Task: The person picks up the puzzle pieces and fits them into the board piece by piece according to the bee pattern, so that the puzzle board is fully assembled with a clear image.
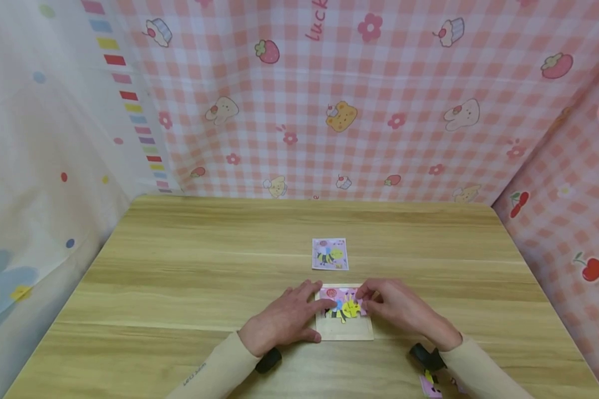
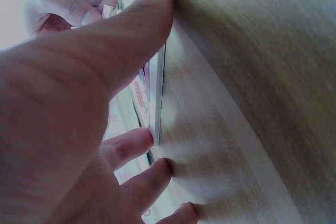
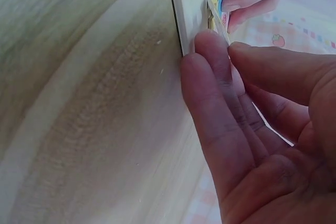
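Note:
A square wooden puzzle tray lies on the table, with several joined pieces of a yellow bee puzzle filling its upper part and bare wood below. My left hand spreads along the tray's left side; one finger reaches onto the pieces and the thumb touches the lower left edge. At the upper right of the tray, my right hand pinches a puzzle piece between thumb and finger. That piece is tilted in the right wrist view, and its face is mostly hidden by my fingers.
Beyond the tray lies a square picture card with the same bee. Loose puzzle pieces are near the front edge, partly covered by my right forearm. A pink checked curtain hangs behind the wooden table.

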The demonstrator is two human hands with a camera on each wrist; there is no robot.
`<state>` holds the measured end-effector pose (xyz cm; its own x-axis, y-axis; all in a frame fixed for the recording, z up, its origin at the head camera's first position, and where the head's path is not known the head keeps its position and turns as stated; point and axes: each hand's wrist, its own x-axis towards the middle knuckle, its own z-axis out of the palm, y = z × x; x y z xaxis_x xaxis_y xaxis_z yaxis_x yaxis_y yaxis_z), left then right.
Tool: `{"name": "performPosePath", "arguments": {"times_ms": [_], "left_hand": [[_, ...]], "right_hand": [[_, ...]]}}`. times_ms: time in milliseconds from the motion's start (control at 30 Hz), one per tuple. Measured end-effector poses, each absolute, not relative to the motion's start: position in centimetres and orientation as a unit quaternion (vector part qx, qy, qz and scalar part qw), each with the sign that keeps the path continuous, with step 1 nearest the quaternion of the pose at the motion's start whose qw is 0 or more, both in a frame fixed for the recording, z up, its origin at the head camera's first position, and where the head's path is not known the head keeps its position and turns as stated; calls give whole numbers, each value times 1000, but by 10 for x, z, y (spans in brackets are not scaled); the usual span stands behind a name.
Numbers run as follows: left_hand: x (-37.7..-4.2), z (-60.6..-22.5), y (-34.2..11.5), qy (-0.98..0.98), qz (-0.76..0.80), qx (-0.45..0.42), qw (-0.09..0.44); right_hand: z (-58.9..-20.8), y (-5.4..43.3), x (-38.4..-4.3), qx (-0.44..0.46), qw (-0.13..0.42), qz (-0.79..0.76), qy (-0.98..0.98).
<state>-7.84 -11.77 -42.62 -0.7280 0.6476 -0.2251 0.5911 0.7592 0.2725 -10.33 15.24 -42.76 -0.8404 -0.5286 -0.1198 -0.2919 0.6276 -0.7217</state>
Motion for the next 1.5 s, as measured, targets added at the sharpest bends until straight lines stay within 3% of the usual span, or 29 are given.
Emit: {"name": "performPosePath", "arguments": {"times_ms": [300, 567, 767, 1000, 1500], "left_hand": [[-79, -427, -117, 925, 91, 334, 157], [-79, -426, -116, 925, 102, 328, 162], [-80, -425, -117, 924, 105, 329, 162], [-80, -426, -118, 923, 107, 329, 168], [-79, -426, -116, 923, 109, 323, 178]], "right_hand": [[-427, 158, -101, -252, 141, -349, 891], [-425, 167, -94, -304, 55, -279, 909], [-425, 178, -84, -394, 14, -195, 898], [-431, 182, -76, -459, 8, -171, 872], [-431, 180, -69, -437, 65, -140, 886]]}}
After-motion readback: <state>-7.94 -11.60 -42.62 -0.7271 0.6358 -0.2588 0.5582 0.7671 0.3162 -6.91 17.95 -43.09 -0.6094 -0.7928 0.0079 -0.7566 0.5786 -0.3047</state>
